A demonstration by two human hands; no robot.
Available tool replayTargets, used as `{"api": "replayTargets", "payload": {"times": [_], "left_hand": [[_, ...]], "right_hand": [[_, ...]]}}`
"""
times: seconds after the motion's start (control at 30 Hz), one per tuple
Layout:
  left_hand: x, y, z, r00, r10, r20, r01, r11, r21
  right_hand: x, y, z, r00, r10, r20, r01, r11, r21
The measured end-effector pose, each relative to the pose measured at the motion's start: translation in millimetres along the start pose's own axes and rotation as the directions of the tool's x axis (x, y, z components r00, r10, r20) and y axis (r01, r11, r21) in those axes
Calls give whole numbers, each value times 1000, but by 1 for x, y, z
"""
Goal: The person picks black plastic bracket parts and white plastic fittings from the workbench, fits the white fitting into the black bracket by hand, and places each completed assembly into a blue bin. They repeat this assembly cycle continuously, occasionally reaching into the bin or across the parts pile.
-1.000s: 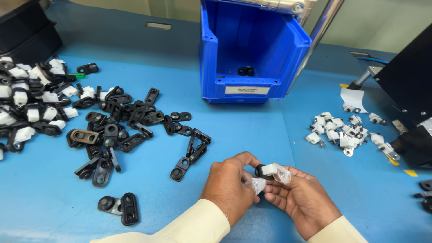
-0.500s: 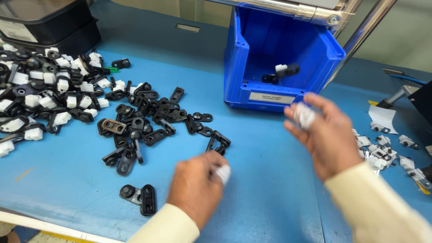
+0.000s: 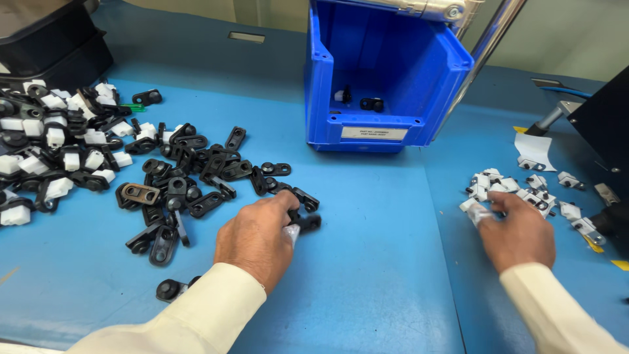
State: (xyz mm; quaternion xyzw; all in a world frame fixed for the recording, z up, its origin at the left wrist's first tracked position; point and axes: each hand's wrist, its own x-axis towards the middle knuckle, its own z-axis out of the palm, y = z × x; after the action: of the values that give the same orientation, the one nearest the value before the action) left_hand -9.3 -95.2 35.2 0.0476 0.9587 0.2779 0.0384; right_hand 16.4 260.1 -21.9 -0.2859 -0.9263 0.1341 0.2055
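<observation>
My left hand lies at the right end of a spread of black plastic brackets, its fingertips closed on one black bracket. My right hand rests at the near edge of a small heap of white clips, with its fingers pinched on one white clip. Both fingertips look wrapped in white tape. A blue open-front bin stands behind, between the hands, with two small parts on its floor.
A larger heap of black and white parts lies at the far left beside a black tray. One lone black piece sits by my left sleeve. A black machine and a metal pole stand at the right.
My hands, joined on a white and black part a second ago, have separated. The right hand swung up by the bin, then down to the white clips; the left moved to the brackets.
</observation>
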Motion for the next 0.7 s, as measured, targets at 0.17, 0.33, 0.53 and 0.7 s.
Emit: {"api": "replayTargets", "payload": {"times": [0.17,0.33,0.53,0.7], "left_hand": [[9,13,17,974,-129,187,216,780,-587],[9,29,38,975,-77,207,181,817,-547],[-3,48,34,949,21,314,104,921,-376],[-9,61,21,844,-117,524,154,988,-28]], "right_hand": [[10,22,13,998,14,59,-10,997,-72],[-37,12,5,995,-10,96,-2,992,126],[-51,-16,-12,979,-79,186,86,996,-31],[-32,-21,-16,982,-86,168,90,996,-19]]}}
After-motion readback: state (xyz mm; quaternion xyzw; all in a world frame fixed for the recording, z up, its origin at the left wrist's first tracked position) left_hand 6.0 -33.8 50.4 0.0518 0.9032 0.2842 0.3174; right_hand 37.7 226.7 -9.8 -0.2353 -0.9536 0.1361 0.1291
